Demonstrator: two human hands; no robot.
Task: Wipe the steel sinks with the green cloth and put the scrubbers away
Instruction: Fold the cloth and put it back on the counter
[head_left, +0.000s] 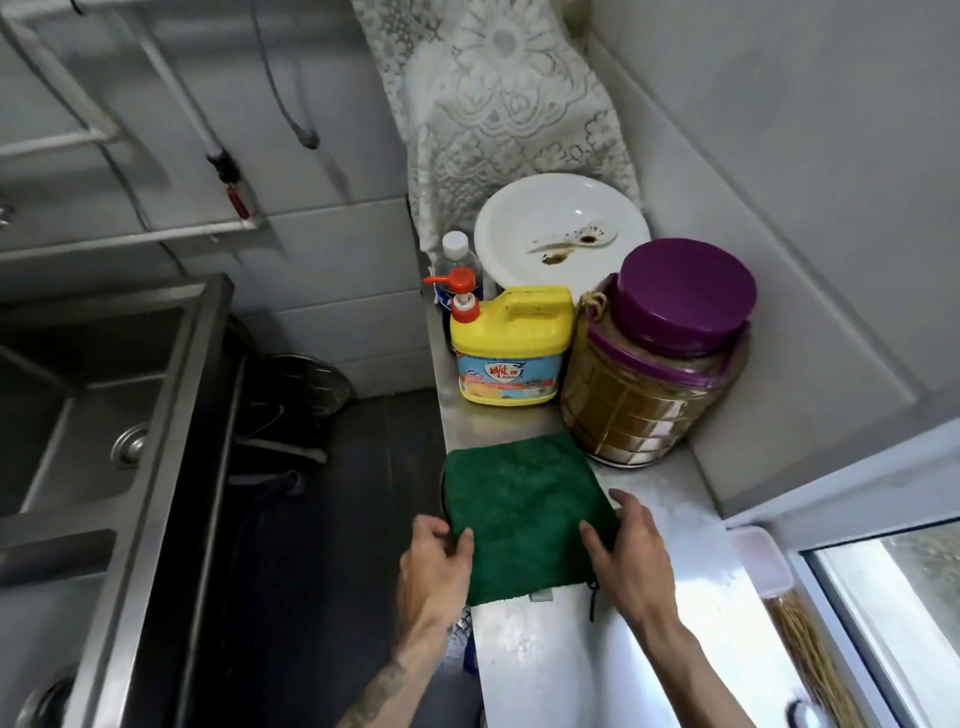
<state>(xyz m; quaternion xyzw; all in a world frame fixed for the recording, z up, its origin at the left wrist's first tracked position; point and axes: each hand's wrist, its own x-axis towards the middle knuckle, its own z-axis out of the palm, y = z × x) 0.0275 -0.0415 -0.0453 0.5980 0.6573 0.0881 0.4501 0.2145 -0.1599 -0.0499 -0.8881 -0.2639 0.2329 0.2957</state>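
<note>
The green cloth lies folded into a square on a narrow steel counter, its left edge over the counter's rim. My left hand rests at the cloth's left edge, thumb on top of it. My right hand presses on the cloth's right side, fingers spread. The steel sink with its round drain stands at the far left, across a dark floor gap. No scrubbers show.
Behind the cloth stand a yellow detergent jug with a red pump, a purple-lidded jar, a clear bottle and a dirty white plate. A window frame borders the right. A lace curtain hangs behind.
</note>
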